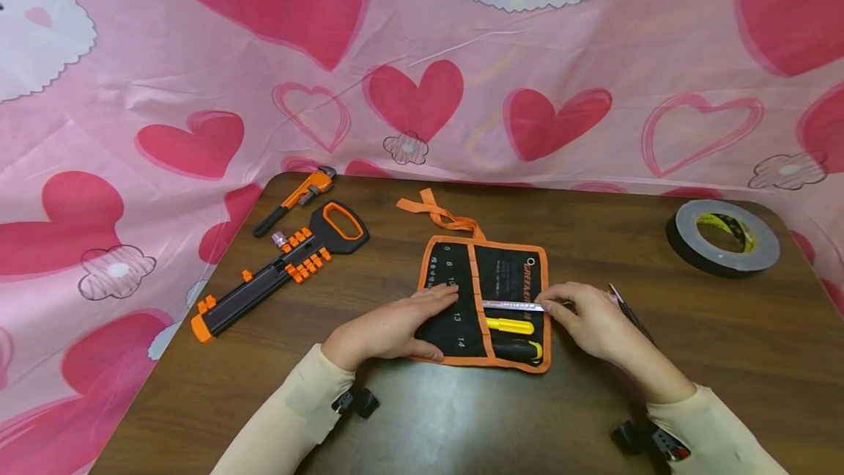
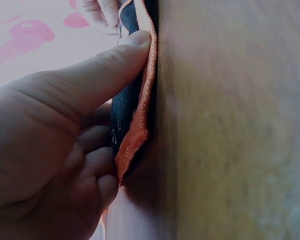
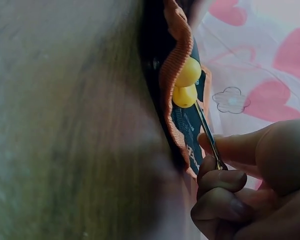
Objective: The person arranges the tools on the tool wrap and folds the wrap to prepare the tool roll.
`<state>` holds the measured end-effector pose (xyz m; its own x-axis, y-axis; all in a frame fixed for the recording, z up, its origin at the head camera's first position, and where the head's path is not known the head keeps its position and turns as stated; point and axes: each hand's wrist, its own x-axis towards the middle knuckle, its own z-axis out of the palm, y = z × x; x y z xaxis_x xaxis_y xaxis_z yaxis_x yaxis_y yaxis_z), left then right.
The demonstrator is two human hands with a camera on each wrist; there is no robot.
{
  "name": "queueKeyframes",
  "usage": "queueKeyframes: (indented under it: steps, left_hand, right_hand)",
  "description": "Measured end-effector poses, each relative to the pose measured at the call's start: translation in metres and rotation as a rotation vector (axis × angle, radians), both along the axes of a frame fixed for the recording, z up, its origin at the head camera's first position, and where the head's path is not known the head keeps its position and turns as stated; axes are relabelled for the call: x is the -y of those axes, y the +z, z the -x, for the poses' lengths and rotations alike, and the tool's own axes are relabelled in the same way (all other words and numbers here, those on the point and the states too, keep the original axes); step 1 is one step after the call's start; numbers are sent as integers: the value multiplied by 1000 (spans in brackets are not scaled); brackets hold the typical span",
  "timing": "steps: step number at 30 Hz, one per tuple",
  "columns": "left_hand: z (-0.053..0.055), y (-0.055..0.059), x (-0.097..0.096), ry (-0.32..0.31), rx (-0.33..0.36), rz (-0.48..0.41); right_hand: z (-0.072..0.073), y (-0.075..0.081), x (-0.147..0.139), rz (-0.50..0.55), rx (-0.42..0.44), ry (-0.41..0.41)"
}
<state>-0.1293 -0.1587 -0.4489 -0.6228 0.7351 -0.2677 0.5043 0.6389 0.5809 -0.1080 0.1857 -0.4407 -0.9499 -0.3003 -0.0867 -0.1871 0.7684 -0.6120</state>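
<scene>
Pinching the near end of a slim silver tool (image 1: 511, 306), the right hand (image 1: 590, 317) has its thumb and forefinger pressed together at the right edge of a pouch (image 1: 464, 332); its other fingers are curled, as the right wrist view shows. The left hand (image 1: 395, 325) pinches nothing: its fingers lie extended over the left part of the pouch, with the thumb spread away from them and resting on the orange trim at the lower edge.

Both forearms, in cream sleeves (image 1: 297, 402), reach in from below the pouch, one on each side, and the hands point inward across it.

The pouch lies flat on a brown wooden table (image 1: 428, 424), between the two hands. It is black fabric bordered in orange, with an orange strip running down its middle. White numbers, among them 13 and 14, mark its left part; white lettering, partly covered, marks its right. The tool lies across that right part, its far end at the strip. Just below it in the pouch sit a yellow handle (image 1: 511, 325) and a black-and-yellow handle (image 1: 514, 350).

Orange ties (image 1: 455, 221) trail from the pouch's top edge. Left of the pouch are a black-and-orange rack (image 1: 257, 288) and a wrench (image 1: 297, 200); well to its right lies a tape roll (image 1: 758, 251). Beyond it hangs a pink cloth (image 1: 593, 50) printed with hearts.
</scene>
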Motion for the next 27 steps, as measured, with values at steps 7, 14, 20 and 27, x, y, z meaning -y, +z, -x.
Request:
queueKeyframes:
  steps: [7,14,20,27]
  left_hand:
    - [1,0,-1,-2,2,-1]
    - [1,-1,-1,-1,4,-4]
    - [1,-1,-1,3,3,0]
    - [0,-3,0,12,-1,9]
  right_hand:
    - [-2,2,-1,-22,51,-41]
    - [-3,-1,-3,-13,-45,-33]
    - [-3,-3,-1,-18,-109,-11]
    - [-4,-3,3,1,-123,-19]
